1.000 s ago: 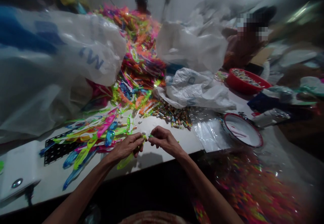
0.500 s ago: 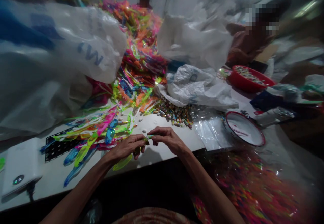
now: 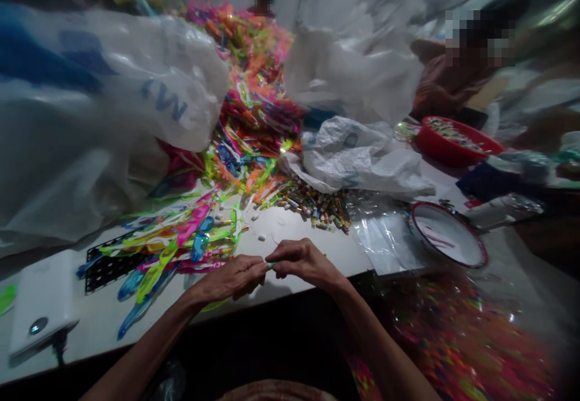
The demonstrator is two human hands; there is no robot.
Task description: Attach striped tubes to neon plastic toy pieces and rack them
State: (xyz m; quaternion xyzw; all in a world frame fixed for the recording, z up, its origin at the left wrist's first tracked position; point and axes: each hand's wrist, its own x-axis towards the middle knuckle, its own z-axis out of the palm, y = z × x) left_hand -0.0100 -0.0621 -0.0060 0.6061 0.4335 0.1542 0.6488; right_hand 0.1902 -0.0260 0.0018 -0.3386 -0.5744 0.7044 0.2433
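Observation:
My left hand and my right hand meet at the fingertips over the front of the white table. Pinched between them is a small pale-green piece, mostly covered by the fingers. A yellow-green translucent plastic piece shows beneath my left hand, its upper part hidden in the closed fingers. To the left lies a heap of colourful plastic pieces in blue, pink and yellow, partly on a black perforated tray. A small whitish bit rests just beyond my fingers.
A pile of small printed cylinders lies behind my right hand, near a crumpled white sack. Clear plastic bags and a red-rimmed enamel dish sit right. A white box-shaped device stands left. Another person sits beyond a red basin.
Both hands have come down slightly toward the table's front edge and closed in tighter. The yellow-green piece is more hidden now. The whole view has shifted slightly.

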